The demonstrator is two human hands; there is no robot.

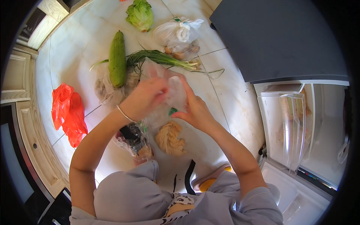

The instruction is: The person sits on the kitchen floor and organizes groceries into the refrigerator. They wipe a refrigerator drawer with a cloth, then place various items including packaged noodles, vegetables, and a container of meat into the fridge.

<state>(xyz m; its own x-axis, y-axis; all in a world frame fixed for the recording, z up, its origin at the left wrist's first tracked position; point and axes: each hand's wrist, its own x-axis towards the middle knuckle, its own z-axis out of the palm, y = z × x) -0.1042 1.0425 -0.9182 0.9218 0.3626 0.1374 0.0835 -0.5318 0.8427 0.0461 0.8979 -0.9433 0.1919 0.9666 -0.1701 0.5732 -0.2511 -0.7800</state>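
Observation:
A clear plastic bag (177, 90) is raised above the floor in front of me, its film crumpled and partly hiding the fingers. My right hand (195, 109) grips the bag's right side, thumb low by a small green patch. On its other side my left hand (149, 92), a bracelet at the wrist, curls its blurred fingers onto the film. Just below the hands, a tan crumpled mass (170, 138), perhaps cloth or food, lies on the floor. Clear wrapping with something dark inside (133, 137) rests left of it, partly behind my left forearm.
Beyond the hands lie a green gourd (117, 59) on plastic bags (105, 87), green onions (160, 58), a lettuce (139, 15) and a tied white bag (180, 29). A red plastic bag (69, 112) lies left. An open refrigerator with clear drawers (284, 126) stands right; cabinets (25, 121) line the left.

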